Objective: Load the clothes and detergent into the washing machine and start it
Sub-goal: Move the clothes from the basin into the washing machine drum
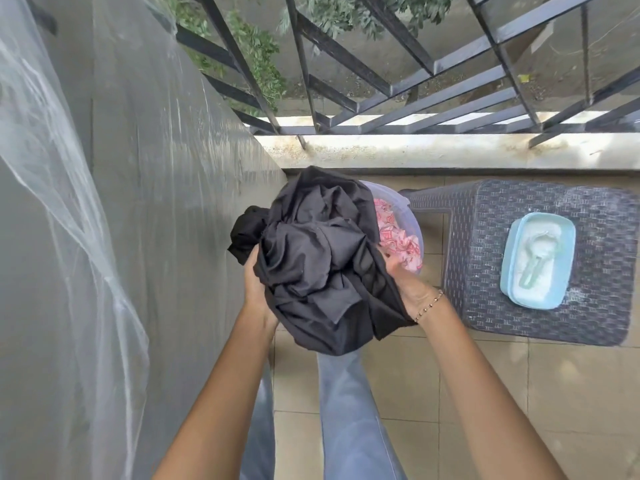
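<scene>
A bundle of black clothes is held up in front of me, gripped from both sides. My left hand clasps its left lower side, and my right hand, with a bead bracelet on the wrist, holds its right side. Beneath the bundle a pale plastic tub stands on the floor with a pink and white patterned cloth in it. A light blue open box of white detergent powder with a scoop lying in it rests on a dark woven stool at the right. No washing machine shows as such.
A grey surface draped in clear plastic sheeting fills the left side. A low ledge with black metal railing runs across the back. Beige floor tiles lie to the lower right, and my jeans-clad legs show below.
</scene>
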A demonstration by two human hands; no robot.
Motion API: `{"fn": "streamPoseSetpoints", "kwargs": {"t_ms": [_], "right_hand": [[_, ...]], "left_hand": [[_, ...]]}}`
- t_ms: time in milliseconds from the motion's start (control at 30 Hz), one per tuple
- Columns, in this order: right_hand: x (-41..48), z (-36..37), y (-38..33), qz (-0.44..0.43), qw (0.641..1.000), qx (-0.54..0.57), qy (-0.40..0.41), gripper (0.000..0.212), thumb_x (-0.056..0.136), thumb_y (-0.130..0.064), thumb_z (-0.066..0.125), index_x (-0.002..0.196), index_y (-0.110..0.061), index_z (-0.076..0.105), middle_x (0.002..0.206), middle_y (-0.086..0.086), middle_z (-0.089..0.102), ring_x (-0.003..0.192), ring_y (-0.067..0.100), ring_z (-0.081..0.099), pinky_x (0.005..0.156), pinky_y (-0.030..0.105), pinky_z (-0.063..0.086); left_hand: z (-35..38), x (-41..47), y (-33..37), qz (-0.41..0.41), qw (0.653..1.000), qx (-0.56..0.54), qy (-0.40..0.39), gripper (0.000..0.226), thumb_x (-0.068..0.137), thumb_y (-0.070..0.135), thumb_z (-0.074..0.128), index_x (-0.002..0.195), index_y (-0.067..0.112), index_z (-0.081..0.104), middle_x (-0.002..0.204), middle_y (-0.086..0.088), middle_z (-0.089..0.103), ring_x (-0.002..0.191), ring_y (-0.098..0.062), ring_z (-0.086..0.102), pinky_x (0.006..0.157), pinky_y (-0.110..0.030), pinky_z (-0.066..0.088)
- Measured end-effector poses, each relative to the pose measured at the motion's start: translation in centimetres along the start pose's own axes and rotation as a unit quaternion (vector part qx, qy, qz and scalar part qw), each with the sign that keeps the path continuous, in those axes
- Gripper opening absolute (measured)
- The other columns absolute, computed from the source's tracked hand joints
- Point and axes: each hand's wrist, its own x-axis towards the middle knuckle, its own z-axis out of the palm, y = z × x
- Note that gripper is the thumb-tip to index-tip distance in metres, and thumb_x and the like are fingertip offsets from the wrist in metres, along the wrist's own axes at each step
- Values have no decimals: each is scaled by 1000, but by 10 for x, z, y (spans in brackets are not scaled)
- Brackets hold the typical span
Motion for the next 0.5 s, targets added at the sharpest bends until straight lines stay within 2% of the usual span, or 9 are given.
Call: {"fn": "streamPoseSetpoints", "kwargs": {"t_ms": [67, 133, 200, 267, 333, 400, 467, 500], "right_hand": [[-4, 15, 10, 15, 998, -60, -8, 95, 35, -53, 91, 118, -25, 53, 113, -11, 68, 110, 9, 62, 101, 30, 47], [-6, 34, 15, 4, 992, -124, 19, 78, 46, -37, 92, 114, -28, 56, 114, -12, 67, 110, 7, 61, 97, 26, 49], [-12, 49, 13, -44, 986, -139, 85, 49, 67, -9, 83, 107, -27, 61, 107, -9, 69, 98, 4, 66, 91, 24, 52], [-19, 58, 7, -69, 975, -113, 177, 39, 77, 6, 70, 107, -18, 63, 99, -5, 68, 83, 2, 67, 85, 22, 55], [-24, 66, -2, -87, 966, -84, 227, 39, 82, 5, 65, 116, -13, 58, 102, -3, 67, 84, 6, 65, 76, 17, 56], [-33, 78, -17, -121, 962, -66, 236, 37, 82, -1, 67, 111, -21, 59, 100, -7, 67, 89, 11, 64, 69, 15, 55], [-44, 92, -36, -158, 955, -81, 237, 34, 81, -4, 68, 102, -29, 60, 99, -11, 68, 90, 7, 65, 72, 17, 54], [-50, 100, -46, -172, 953, -92, 233, 33, 81, -5, 68, 101, -30, 61, 100, -9, 69, 92, 9, 66, 78, 21, 54]], "left_hand": [[7, -2, -5, -21, 1000, 14, -11, 63, 102, 39, 32, 68, 19, 81, 79, -6, 77, 68, -20, 74, 57, -30, 60], [18, -9, -9, -42, 997, 38, -48, 60, 100, 41, 33, 73, 16, 80, 82, -10, 76, 70, -23, 74, 61, -33, 61], [28, -21, -7, -44, 995, 66, -56, 57, 100, 39, 34, 76, 13, 79, 82, -11, 75, 69, -24, 73, 61, -33, 61], [41, -36, 1, -18, 992, 114, -58, 46, 97, 39, 42, 87, 9, 75, 90, -13, 73, 78, -25, 72, 70, -34, 61], [50, -42, 8, 39, 982, 178, -40, 46, 85, 45, 57, 105, 6, 70, 106, -14, 72, 96, -30, 69, 85, -41, 57], [52, -39, 15, 98, 975, 199, 5, 65, 70, 49, 69, 120, 7, 62, 117, -14, 68, 105, -29, 66, 89, -46, 55], [56, -44, 23, 104, 980, 171, 22, 87, 61, 53, 77, 132, 9, 50, 131, -16, 59, 113, -31, 62, 90, -46, 55], [63, -63, 30, 90, 986, 139, 7, 89, 62, 55, 77, 133, 9, 49, 133, -16, 58, 113, -32, 62, 91, -47, 54]]}}
